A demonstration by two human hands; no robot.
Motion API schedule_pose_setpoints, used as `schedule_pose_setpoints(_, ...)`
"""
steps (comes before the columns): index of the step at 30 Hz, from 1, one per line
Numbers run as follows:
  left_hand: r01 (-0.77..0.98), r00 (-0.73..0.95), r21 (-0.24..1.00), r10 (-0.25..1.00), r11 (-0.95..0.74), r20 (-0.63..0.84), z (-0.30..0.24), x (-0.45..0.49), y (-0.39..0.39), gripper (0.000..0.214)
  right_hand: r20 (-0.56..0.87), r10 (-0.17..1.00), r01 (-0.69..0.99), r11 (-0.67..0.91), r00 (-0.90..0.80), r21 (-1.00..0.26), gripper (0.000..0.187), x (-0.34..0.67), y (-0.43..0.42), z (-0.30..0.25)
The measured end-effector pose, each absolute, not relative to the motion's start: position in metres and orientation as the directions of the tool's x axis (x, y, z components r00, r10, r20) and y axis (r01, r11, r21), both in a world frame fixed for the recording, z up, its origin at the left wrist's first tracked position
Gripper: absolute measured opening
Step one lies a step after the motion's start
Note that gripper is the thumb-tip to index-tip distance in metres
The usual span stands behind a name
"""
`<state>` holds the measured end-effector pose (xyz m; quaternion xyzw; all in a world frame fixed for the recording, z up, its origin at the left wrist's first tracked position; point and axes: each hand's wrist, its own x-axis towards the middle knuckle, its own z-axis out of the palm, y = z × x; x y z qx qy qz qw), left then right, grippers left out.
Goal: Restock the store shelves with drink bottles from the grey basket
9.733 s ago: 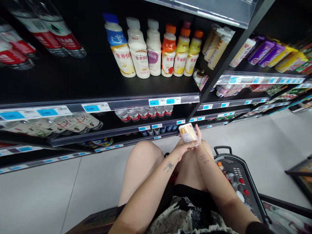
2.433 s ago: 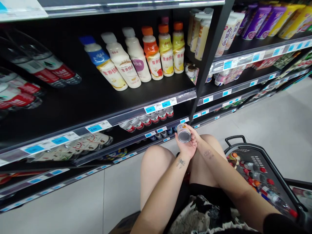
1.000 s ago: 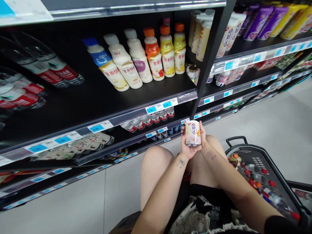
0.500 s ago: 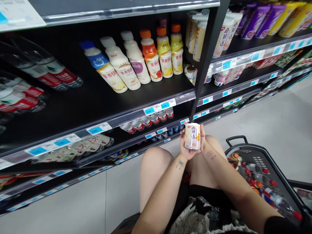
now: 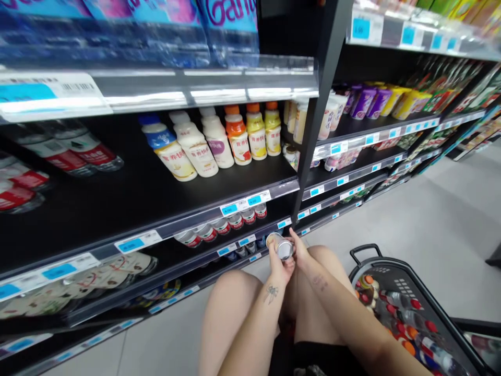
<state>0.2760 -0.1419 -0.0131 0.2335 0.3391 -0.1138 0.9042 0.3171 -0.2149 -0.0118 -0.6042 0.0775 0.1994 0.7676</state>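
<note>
near: knees [image 5: 231, 313]; basket [image 5: 419, 288] at right, bottles [image 5: 399, 300] inside. beyond the knees, short of the shelf [image 5: 230, 184]: left hand [image 5: 277, 263] curled round a can [image 5: 285, 250]; right hand [image 5: 300, 253] at its right side, can't tell if gripping. changed: can tipped, bare metal end facing up toward the camera, printed front turned from view; so it's held, not set down. far: row of drink bottles [image 5: 238, 142].

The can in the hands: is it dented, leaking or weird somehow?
Nothing stands out as wrong. The can is tipped between the left hand and the right hand, its metal end showing. I see no dent or leak, though the hands hide part of it.
</note>
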Motion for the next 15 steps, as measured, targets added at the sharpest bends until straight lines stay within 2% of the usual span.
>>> schedule_pose_setpoints(3, 0.462, 0.718, 0.564, 0.084, 0.685, -0.691, -0.012, 0.283, -0.128, 0.037, -0.435, 0.219, -0.481, 0.248, 0.874, -0.841, 0.056, 0.325, -0.210, -0.020)
schedule_pose_setpoints(5, 0.474, 0.759, 0.715, 0.172, 0.514, -0.627, -0.007, 0.282, -0.120, 0.031, -0.459, 0.241, -0.517, 0.347, 0.855, -0.782, 0.056, 0.326, -0.212, -0.028)
schedule_pose_setpoints(7, 0.461, 0.842, 0.878, 0.247, 0.129, -0.479, -0.003, 0.278, -0.115, 0.032, -0.464, 0.251, -0.527, 0.421, 0.850, -0.738, 0.054, 0.325, -0.216, -0.035)
schedule_pose_setpoints(9, 0.359, 0.928, 0.890, 0.211, -0.283, -0.307, -0.002, 0.275, -0.112, 0.038, -0.473, 0.186, -0.503, 0.449, 0.861, -0.738, 0.054, 0.323, -0.221, -0.037)
schedule_pose_setpoints(10, 0.299, 0.953, 0.869, 0.163, -0.393, -0.255, -0.001, 0.274, -0.111, 0.046, -0.467, 0.114, -0.464, 0.456, 0.877, -0.760, 0.054, 0.322, -0.225, -0.035)
schedule_pose_setpoints(12, 0.235, 0.972, 0.891, 0.098, -0.387, -0.214, -0.002, 0.276, -0.108, 0.058, -0.376, -0.090, -0.302, 0.440, 0.922, -0.846, 0.054, 0.324, -0.234, -0.025)
schedule_pose_setpoints(15, 0.246, 0.960, 0.950, 0.182, -0.194, -0.212, -0.003, 0.283, -0.098, 0.068, -0.101, -0.365, 0.014, 0.300, 0.925, -0.954, 0.057, 0.337, -0.258, 0.009)
